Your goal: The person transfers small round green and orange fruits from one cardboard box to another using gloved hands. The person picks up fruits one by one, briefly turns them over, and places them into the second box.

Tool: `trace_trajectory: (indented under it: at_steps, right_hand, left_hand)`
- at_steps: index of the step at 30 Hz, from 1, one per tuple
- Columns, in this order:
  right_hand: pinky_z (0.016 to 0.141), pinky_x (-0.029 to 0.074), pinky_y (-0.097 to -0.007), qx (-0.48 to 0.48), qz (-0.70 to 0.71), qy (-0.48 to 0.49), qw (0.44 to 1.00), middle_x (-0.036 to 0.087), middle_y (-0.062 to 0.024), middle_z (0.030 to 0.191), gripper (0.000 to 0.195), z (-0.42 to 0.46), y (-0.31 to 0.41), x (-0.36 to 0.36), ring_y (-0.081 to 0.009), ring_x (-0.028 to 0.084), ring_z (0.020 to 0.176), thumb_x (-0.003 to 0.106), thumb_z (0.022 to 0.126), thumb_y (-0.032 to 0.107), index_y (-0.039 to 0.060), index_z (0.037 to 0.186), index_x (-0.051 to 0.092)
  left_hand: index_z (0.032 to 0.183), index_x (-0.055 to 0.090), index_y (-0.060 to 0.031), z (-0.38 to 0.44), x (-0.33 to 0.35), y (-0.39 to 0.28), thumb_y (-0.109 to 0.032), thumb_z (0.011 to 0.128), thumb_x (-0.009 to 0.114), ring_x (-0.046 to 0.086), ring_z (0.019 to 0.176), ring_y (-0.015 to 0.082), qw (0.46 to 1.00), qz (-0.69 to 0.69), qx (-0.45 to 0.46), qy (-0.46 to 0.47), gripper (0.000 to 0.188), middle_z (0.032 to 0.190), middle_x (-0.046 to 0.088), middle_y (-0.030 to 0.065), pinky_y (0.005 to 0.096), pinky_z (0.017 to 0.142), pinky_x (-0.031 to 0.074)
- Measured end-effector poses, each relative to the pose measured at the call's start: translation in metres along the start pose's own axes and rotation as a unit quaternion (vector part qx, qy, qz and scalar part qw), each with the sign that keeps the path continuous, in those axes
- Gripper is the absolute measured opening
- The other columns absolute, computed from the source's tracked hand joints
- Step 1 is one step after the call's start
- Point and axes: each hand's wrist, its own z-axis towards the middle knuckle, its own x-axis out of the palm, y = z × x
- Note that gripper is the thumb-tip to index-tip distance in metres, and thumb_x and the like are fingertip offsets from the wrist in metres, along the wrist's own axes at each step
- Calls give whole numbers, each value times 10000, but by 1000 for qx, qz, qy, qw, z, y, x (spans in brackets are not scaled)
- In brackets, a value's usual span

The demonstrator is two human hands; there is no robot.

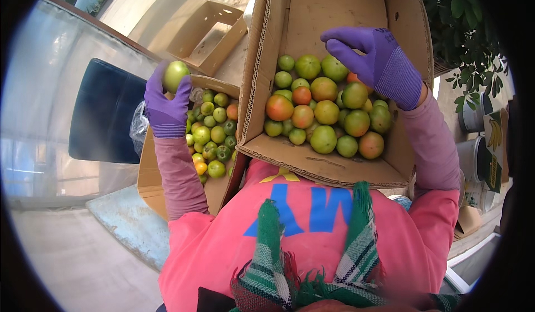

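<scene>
My left hand (168,98), in a purple glove, grips a green tomato (175,76) above the far end of a lower cardboard box (152,182), which holds many small green, yellow and orange tomatoes. In front of me a larger cardboard box (334,2) holds green and reddish tomatoes (326,112) at its near end. Over these, at the right side, hovers my gloved right hand (372,59); its fingers are extended together, thumb a little apart, and no item shows between them. Part of an orange tomato lies behind its palm.
Beyond the left box stands another cardboard box (209,36). A dark blue chair back or panel (106,111) and clear plastic (138,128) are at the left. Leafy branches (464,40), white buckets (466,159) and a printed carton (495,144) are at the right.
</scene>
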Motion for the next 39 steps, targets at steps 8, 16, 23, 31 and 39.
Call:
trace_trajectory:
  at_steps: [8,16,23,31,39]
  right_hand:
    - [745,574,-364,-6,10,-44,999,760,-165,909,267,-1,-4,0,-286,749,811,675,992,256,25,1105,749]
    - [722,566,-397,-14,7,-47,999,747,-163,905,237,-7,0,1,-345,731,814,666,977,251,46,1059,753]
    - [702,566,-387,-55,20,-77,995,748,-167,896,242,-4,-6,4,-328,736,782,678,972,227,46,1114,751]
    - [773,577,-355,7,12,-63,998,759,-187,967,294,-7,-2,3,-271,759,858,679,999,251,13,1165,730]
    - [796,576,-326,35,33,20,999,777,-162,1006,291,-2,6,4,-198,743,874,677,1013,221,-7,1188,722]
  left_hand:
    - [1253,658,-93,44,108,-158,-180,805,819,637,1169,371,787,238,353,447,484,1294,668,147,432,968,552]
    - [1116,727,-67,45,181,-123,-197,797,804,706,1064,367,664,317,317,599,352,1100,736,177,451,924,566]
    - [1225,684,-68,58,147,-149,-52,910,638,682,1117,358,778,234,381,441,319,1207,703,153,425,962,560]
    - [1241,688,-74,102,71,-78,-86,965,659,664,1145,334,929,50,335,149,278,1239,704,123,408,995,530]
    - [1321,667,-77,64,12,215,-440,847,792,627,1254,367,809,373,-123,438,610,1342,671,186,433,1074,493]
